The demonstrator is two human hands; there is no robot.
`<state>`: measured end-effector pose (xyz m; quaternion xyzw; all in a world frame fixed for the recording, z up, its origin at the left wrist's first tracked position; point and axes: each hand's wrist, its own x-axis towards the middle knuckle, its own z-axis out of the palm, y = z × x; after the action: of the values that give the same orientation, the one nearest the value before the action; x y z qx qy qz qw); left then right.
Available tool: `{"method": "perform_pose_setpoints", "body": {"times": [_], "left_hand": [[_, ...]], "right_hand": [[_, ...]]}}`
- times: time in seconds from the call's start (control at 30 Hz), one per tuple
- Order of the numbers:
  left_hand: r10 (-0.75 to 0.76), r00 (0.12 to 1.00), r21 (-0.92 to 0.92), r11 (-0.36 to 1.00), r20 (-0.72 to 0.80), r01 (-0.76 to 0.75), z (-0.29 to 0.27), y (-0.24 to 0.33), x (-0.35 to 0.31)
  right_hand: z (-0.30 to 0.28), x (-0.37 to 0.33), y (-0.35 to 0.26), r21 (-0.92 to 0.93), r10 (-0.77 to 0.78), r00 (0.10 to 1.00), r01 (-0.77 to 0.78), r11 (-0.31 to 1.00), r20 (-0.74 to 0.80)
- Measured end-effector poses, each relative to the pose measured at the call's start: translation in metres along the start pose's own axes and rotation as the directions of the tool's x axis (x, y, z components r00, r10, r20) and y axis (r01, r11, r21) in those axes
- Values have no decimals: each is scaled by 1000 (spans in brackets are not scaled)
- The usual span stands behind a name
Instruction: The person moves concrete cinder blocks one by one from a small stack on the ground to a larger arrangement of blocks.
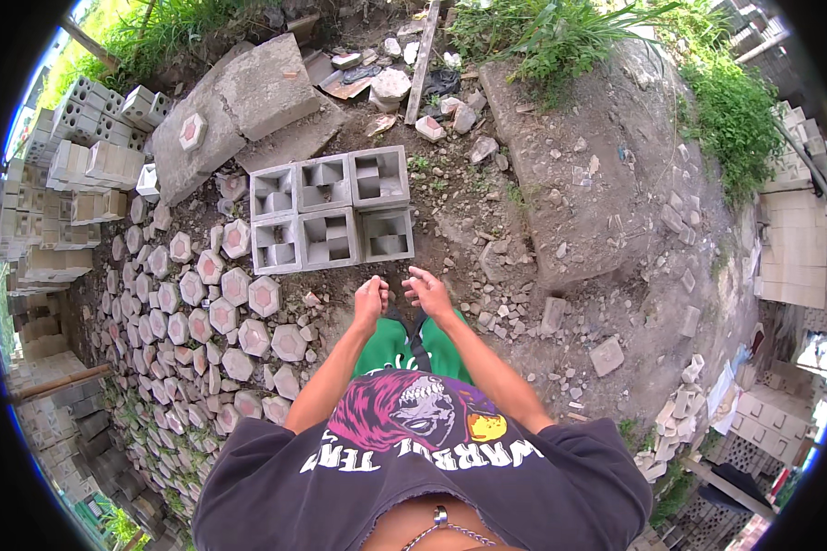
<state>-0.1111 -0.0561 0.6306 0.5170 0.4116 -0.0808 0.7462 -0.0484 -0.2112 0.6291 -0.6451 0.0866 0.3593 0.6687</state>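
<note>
Nothing is being gripped by the half-open fingers of the right hand (pixel 428 296); whether anything is being pinched by the curled left hand (pixel 370 300) cannot be told. In the frame's upper centre, six concrete blocks (pixel 325 212) are being seen already grouped in two rows; remaining work is not being shown. White lettering (pixel 473 455) is being displayed across the dark shirt (pixel 289 491).

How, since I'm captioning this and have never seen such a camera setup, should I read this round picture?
There is no machine: just a person's bare left hand and right hand, side by side. The picture comes from a wide fisheye camera on that person's head, looking down, so straight edges bend near the rim. On the dirt ground ahead sit six hollow grey blocks in two rows; hexagonal pavers lie to their left. I can see nothing held in either hand.
</note>
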Motion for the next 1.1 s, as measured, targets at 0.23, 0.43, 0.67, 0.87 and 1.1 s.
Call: {"method": "perform_pose_setpoints", "body": {"times": [0.23, 0.43, 0.67, 0.87, 1.1], "left_hand": [[223, 971, 241, 941, 85, -237, 31, 59, -30], [404, 894, 198, 877, 191, -438, 61, 60, -23], [301, 861, 224, 882, 410, -415, 97, 51, -26], [145, 700, 329, 804, 699, -495, 100, 50, -33], [-35, 485, 341, 755, 874, -559, 128, 35, -56]], "right_hand": [[-16, -20, -34, 54, -48, 999, 47, 997, 17], [-42, -40, -54, 135, -165, 980, 179, 975, -108], [-71, -67, -52, 169, -240, 909, 310, 936, -340], [-66, -111, -22, 176, -278, 791, 432, 885, -544], [-39, -184, 27, 184, -150, 562, 494, 850, -813]]}}
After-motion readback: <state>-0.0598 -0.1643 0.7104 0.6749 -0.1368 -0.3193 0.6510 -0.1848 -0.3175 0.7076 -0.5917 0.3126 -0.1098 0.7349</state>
